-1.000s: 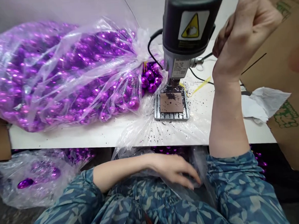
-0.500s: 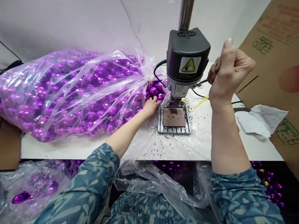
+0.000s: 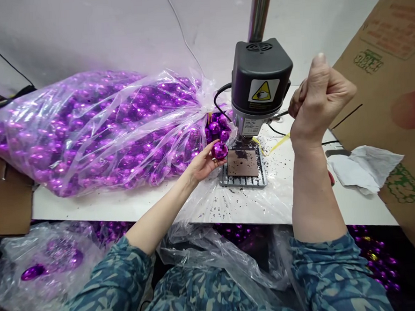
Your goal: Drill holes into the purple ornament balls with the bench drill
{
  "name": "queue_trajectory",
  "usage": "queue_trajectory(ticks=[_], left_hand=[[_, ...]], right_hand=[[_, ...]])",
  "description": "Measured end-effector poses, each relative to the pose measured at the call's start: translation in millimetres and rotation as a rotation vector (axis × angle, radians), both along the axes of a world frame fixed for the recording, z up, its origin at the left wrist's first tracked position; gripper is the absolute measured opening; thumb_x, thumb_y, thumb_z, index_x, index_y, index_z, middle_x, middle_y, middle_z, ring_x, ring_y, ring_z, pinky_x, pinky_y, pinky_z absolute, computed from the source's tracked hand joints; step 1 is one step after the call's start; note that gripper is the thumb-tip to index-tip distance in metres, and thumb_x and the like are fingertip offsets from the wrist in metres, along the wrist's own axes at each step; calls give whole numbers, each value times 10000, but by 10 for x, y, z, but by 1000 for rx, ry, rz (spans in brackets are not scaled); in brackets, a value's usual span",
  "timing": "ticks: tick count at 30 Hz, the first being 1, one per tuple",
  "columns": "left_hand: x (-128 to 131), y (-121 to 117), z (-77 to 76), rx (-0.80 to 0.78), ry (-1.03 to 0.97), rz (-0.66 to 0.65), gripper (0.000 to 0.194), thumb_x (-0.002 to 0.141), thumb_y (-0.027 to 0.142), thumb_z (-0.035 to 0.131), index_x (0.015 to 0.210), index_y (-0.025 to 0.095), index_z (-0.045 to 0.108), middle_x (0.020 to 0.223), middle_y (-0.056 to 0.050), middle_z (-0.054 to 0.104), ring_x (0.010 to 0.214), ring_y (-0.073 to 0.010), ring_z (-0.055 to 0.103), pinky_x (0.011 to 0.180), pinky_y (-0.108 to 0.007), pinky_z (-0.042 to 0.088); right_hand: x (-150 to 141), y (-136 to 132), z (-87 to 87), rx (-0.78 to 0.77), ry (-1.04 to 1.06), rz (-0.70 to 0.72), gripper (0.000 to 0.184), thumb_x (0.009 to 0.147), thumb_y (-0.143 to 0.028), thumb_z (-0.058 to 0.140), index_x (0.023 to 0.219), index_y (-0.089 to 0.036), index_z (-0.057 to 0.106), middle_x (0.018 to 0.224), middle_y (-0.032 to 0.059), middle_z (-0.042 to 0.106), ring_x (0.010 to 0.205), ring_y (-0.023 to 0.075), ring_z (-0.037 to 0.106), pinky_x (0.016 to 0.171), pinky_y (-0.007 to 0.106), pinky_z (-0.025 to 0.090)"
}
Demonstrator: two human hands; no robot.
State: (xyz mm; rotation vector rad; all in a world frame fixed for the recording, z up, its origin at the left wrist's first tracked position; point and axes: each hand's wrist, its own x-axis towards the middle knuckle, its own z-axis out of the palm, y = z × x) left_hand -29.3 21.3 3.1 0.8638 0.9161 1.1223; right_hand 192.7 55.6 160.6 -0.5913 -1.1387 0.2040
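"Question: where is the shiny round purple ball (image 3: 220, 150)?"

"It's in the left hand (image 3: 205, 166). The thumb is on one side and the fingers on the other, so it's pinched."

"Which way is it from the flat brown square plate (image 3: 236, 170)?"

"Just to the left, near the plate's far left corner. I can't tell if the ball touches the grey metal base (image 3: 242, 183) under the plate. It's round, so it has no long way to point."

"And the right hand (image 3: 319, 97)?"

"Up higher, on the other side of the black and grey drill machine (image 3: 261, 72). It's a tight fist, and it looks wrapped round the thin grey metal bar (image 3: 279, 116). The knuckles hide the tip. The left hand is nearer the plate."

"What's under it all?"

"A white table (image 3: 126, 205), with thin clear plastic (image 3: 203, 207) on it and dark crumbs (image 3: 243, 154) on and around the plate."

"Is there room?"

"Not much on the left. A big see-through bag of purple balls (image 3: 114, 133) lies close by. On the right sit crumpled white paper (image 3: 368, 169) and a brown cardboard box (image 3: 375, 89)."
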Motion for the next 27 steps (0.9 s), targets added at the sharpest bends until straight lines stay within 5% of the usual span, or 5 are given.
queue_trajectory(ticks=[8, 11, 17, 23, 27], left_hand=[[97, -54, -202, 1, 11, -34, 348, 845, 320, 901, 1116, 167, 746, 1157, -101, 780, 991, -172, 753, 817, -285, 630], [151, -30, -322, 44, 22, -16, 460, 818, 370, 928, 1195, 189, 735, 1151, -81, 778, 929, -151, 749, 753, -257, 610], [315, 100, -500, 135, 98, 5, 561, 881, 435, 864, 1373, 242, 677, 1220, -87, 777, 946, -167, 746, 777, -294, 614], [358, 255, -529, 265, 251, -63, 644, 881, 458, 860, 1433, 212, 638, 1364, -139, 748, 1241, -271, 715, 1113, -485, 559], [340, 299, -531, 330, 314, -112, 686, 853, 456, 882, 1434, 195, 627, 1391, -164, 738, 1291, -314, 704, 1196, -568, 501]], right_hand=[[4, 33, -37, -22, -33, -38, 707, 845, -841, 500, 536, -248, 272, 440, -81, 243, 391, 53, 283, 477, 302, 258], [-5, 41, -45, -17, -17, -39, 706, 834, -850, 488, 540, -251, 257, 448, -73, 237, 412, 64, 266, 492, 314, 253], [28, 87, -86, -91, -98, -84, 682, 872, -849, 397, 569, -263, 225, 471, -61, 228, 448, 83, 268, 512, 327, 291], [78, 103, -111, -114, -144, -89, 675, 900, -836, 384, 570, -261, 259, 483, -46, 265, 461, 98, 310, 533, 333, 347], [72, 96, -99, -65, -121, -39, 687, 899, -834, 424, 554, -265, 253, 466, -53, 246, 431, 99, 310, 504, 336, 345]])
